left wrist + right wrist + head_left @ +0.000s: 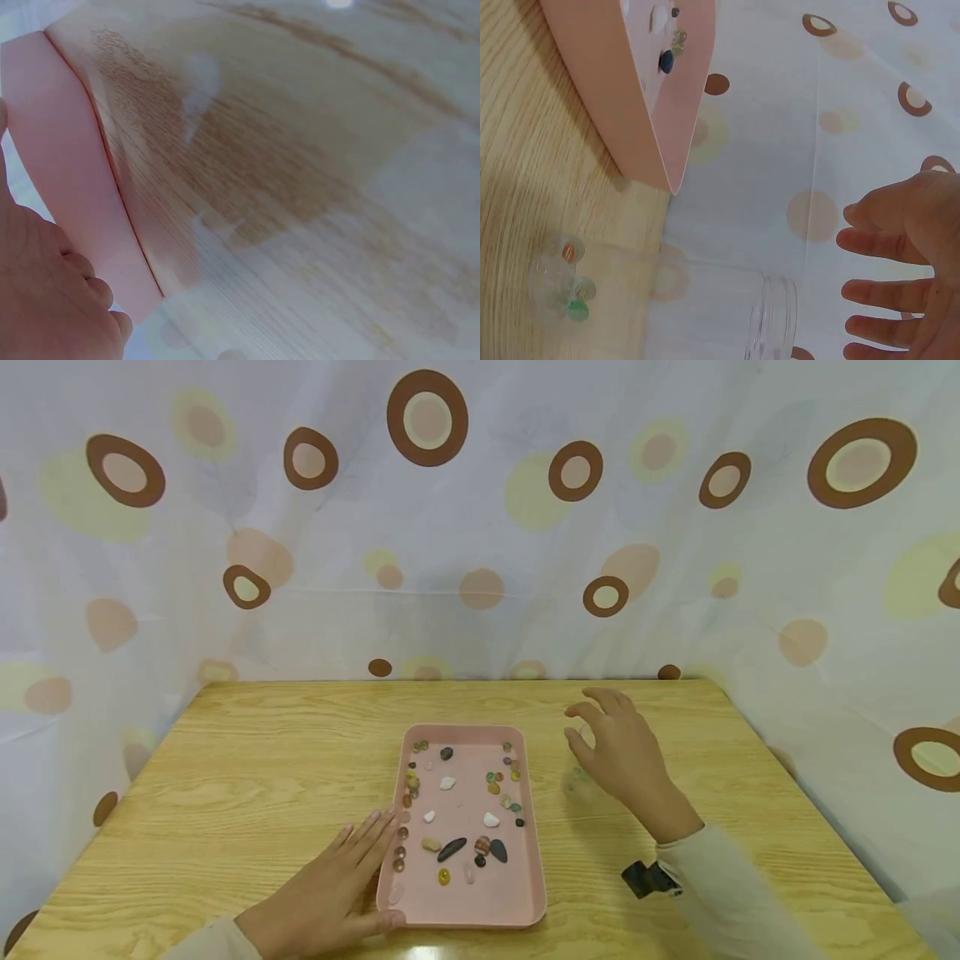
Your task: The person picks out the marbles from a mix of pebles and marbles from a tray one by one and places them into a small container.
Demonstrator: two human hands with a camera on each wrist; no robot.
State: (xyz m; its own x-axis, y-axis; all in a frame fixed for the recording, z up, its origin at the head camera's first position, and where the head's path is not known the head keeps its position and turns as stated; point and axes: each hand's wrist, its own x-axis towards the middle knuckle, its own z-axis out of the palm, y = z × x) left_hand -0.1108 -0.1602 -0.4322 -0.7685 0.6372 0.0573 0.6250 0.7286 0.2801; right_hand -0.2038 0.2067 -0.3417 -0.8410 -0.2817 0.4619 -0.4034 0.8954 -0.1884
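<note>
Nearest me, at the near left, the left hand (333, 885) lies along the tray (487, 912), fingers straight on its left rim, thumb at the near corner, gripping nothing I can see. Well apart from it, the right hand (622, 756) hovers on the right by the mouth of the clear jar (705, 315), fingers spread and bent a little, with nothing visible between them. The jar stands upright on the bench (285, 735), just right of the tray.

I judge the work unfinished: a few marbles (578, 310) sit in the jar's bottom, while most pieces are in the tray. There I count small beads along both sides, white stones (491, 819) in the middle and a long dark stone (452, 849) nearer me. How many moves remain, I cannot tell.

My head view nearly loses the jar behind the right hand; my right wrist view cuts off both jar and tray. My left wrist view gives me the tray's outer wall but not its contents, and the left fingertips are partly hidden. The smallest beads blur together.
</note>
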